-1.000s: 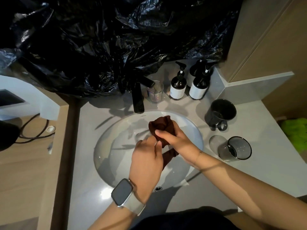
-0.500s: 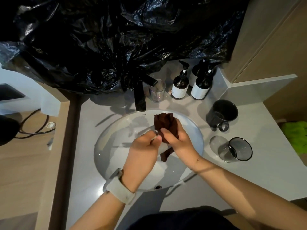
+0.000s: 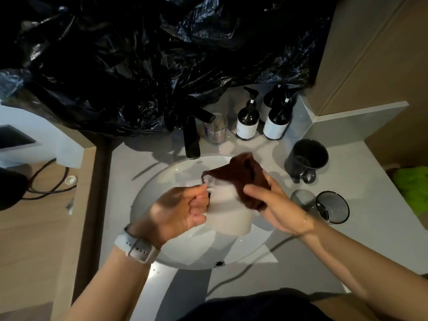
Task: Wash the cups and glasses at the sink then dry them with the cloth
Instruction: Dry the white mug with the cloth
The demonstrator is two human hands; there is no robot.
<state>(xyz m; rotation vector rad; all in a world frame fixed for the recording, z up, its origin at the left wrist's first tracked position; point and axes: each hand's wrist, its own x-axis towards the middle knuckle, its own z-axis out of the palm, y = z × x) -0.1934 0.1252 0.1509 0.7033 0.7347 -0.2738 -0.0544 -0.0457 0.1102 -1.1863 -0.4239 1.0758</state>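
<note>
Over the sink [image 3: 148,205], my left hand [image 3: 178,212] grips a white mug [image 3: 228,213] by its handle side, fingers curled tight. The mug is tilted, mouth toward the far rim of the basin. My right hand [image 3: 269,200] pinches a brown cloth [image 3: 240,174] against the mug's upper part; the cloth bunches over the mouth, and I can't tell how far it goes inside. A white watch [image 3: 136,247] sits on the left wrist.

On the counter [image 3: 347,172], right of the basin: a black mug [image 3: 305,158] upright, and nearer the front edge a smoky glass [image 3: 328,207] lying on its side. At the back edge, a clear glass [image 3: 215,130] stands just beside the black tap [image 3: 192,135], with pump bottles [image 3: 247,121] to its right. Black plastic sheeting [image 3: 150,54] hangs behind.
</note>
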